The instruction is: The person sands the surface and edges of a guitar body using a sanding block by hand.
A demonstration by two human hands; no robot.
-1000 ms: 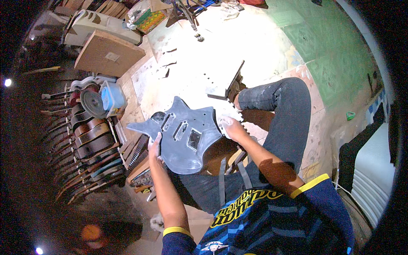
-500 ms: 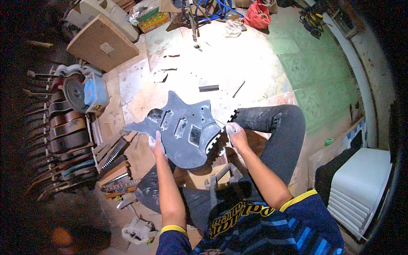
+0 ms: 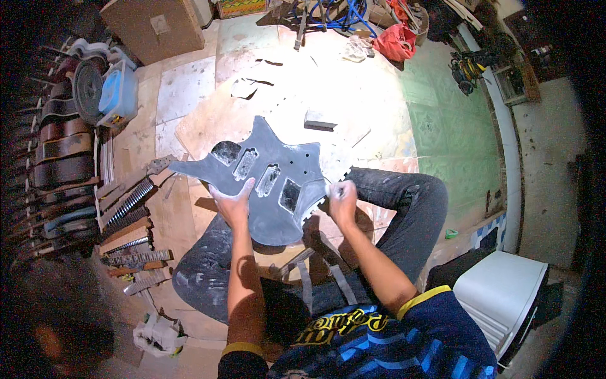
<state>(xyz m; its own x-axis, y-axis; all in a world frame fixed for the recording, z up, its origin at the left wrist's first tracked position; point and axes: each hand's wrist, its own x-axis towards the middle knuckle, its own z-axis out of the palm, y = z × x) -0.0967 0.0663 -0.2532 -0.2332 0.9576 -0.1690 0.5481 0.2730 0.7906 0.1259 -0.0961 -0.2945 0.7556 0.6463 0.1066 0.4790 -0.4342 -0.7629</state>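
Observation:
A dark grey electric guitar body, dusted white around its cut-outs, is held up above my crossed legs. My left hand grips its near left edge, the thumb lying over the top face and the other fingers partly hidden. At the right edge of the body, my right hand is closed. A small pale bit shows at its fingertips, too small to name. Black-and-white toothed edging runs along the lower right side of the body, beside that hand.
Beyond the guitar body, a dark rectangular block and torn dark sheet scraps lie on the floor. Several hand tools are at my left, near racked curved wooden pieces and a blue tub. A white ribbed container stands at right.
The view has shifted. My left thumb now lies further over the guitar body's face. My right hand has turned and its fingers look more curled, still beside the body's right edge.

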